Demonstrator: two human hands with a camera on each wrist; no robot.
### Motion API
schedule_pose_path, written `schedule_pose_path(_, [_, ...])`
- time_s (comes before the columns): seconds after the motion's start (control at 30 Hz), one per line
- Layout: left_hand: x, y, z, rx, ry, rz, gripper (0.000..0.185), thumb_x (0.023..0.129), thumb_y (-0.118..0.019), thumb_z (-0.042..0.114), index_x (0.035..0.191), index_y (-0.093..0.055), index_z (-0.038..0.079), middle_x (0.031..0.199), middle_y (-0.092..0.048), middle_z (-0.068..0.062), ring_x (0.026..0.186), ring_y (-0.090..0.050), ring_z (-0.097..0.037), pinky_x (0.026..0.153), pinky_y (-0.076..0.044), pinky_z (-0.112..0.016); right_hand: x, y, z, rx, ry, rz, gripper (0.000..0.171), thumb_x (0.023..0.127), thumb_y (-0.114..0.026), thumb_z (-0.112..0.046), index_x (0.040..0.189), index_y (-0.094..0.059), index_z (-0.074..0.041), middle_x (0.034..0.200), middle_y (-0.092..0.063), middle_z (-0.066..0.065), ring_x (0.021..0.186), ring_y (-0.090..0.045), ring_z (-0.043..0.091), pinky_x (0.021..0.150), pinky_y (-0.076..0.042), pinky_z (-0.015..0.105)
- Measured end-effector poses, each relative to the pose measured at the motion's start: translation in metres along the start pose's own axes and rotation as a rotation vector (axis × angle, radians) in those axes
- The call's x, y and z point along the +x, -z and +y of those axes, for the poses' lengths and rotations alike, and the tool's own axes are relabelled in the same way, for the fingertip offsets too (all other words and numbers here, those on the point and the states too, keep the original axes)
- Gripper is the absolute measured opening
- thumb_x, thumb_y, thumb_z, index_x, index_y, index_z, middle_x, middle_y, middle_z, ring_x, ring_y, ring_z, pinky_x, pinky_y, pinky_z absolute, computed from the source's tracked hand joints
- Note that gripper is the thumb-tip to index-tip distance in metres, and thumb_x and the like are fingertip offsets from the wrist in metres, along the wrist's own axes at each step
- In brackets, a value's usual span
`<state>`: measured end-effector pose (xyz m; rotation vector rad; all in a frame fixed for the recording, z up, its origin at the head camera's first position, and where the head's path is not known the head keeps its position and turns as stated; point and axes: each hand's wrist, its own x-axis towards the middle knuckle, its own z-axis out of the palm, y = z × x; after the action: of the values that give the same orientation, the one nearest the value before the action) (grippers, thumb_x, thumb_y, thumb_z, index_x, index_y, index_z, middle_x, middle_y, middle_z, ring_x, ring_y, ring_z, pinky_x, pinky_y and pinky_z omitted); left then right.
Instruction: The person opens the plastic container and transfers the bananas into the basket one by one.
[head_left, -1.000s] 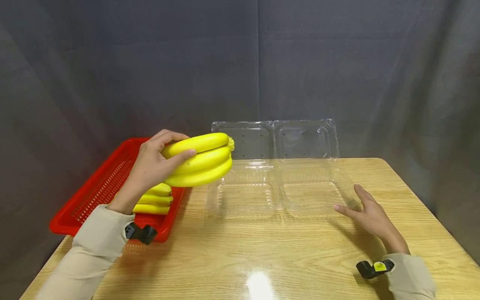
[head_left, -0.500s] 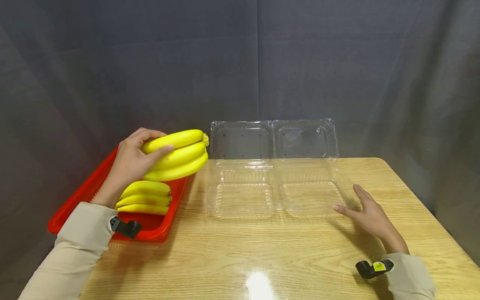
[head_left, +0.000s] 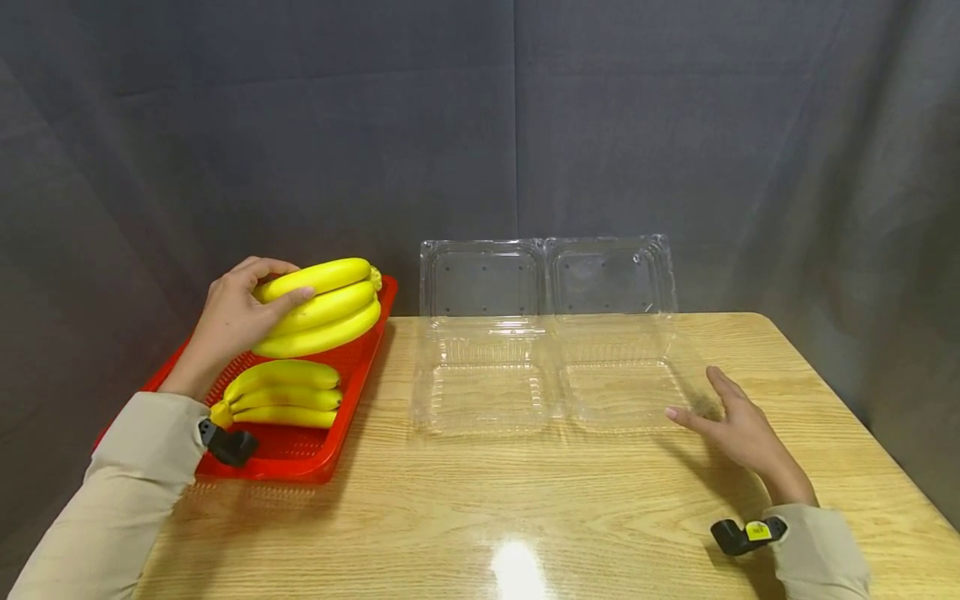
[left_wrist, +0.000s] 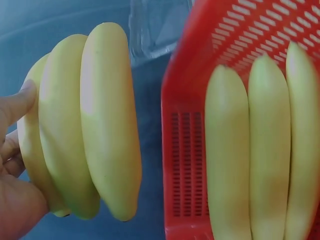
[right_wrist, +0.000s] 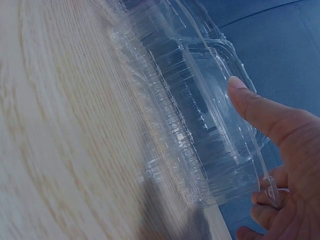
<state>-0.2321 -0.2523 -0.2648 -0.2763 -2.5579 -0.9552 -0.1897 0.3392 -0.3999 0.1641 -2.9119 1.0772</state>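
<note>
My left hand (head_left: 242, 310) grips a bunch of three yellow bananas (head_left: 324, 305) just above the far end of a red perforated basket (head_left: 300, 457). In the left wrist view the held bunch (left_wrist: 85, 130) hangs left of the basket wall (left_wrist: 184, 135), with my thumb (left_wrist: 17, 102) against it. A second banana bunch (head_left: 283, 393) lies in the basket (left_wrist: 265, 150). My right hand (head_left: 731, 425) lies flat on the table, fingers straight, touching the right side of an open clear plastic clamshell container (head_left: 551, 375). The right wrist view shows those fingers (right_wrist: 260, 117) against the container's rim (right_wrist: 200, 125).
A wooden table (head_left: 525, 517) carries the basket at its left edge and the container at the middle back. The container's lid (head_left: 547, 279) stands upright against a dark curtain backdrop. The table's right edge lies near my right arm.
My left hand has carried the banana bunch leftward, from beside the clear container back over the red basket. The right hand and the container have not moved.
</note>
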Motion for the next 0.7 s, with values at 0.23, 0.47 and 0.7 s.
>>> schedule_pose_path(0.23, [0.006, 0.005, -0.018, 0.021, 0.043, -0.034, 0.053, 0.09, -0.066, 0.042, 0.124, -0.059, 0.001, 0.121, -0.054, -0.019, 0.104, -0.046, -0.036, 0.08, -0.039, -0.043, 0.001, 0.0, 0.0, 0.001, -0.007, -0.005, 0.104, 0.09, -0.064, -0.048, 0.152, 0.001, 0.003, 0.155, 0.0, 0.032, 0.137, -0.004, 0.055, 0.103, -0.013, 0.07])
schedule_pose_path(0.47, [0.013, 0.007, -0.032, 0.031, 0.098, -0.093, 0.055, 0.091, -0.065, 0.041, 0.126, -0.056, 0.0, 0.121, -0.052, -0.021, 0.102, -0.044, -0.037, 0.081, -0.04, -0.045, 0.001, 0.0, 0.002, 0.004, -0.008, -0.004, 0.104, 0.09, -0.064, -0.048, 0.152, 0.002, 0.002, 0.154, 0.001, 0.032, 0.137, -0.003, 0.055, 0.103, -0.012, 0.071])
schedule_pose_path(0.7, [0.019, 0.006, -0.045, 0.025, 0.145, -0.134, 0.056, 0.093, -0.063, 0.04, 0.13, -0.052, -0.001, 0.127, -0.049, -0.024, 0.105, -0.043, -0.038, 0.086, -0.04, -0.048, 0.001, 0.0, 0.001, -0.006, -0.002, -0.004, 0.103, 0.091, -0.063, -0.048, 0.152, 0.001, 0.004, 0.154, 0.0, 0.032, 0.138, -0.004, 0.055, 0.103, -0.012, 0.07])
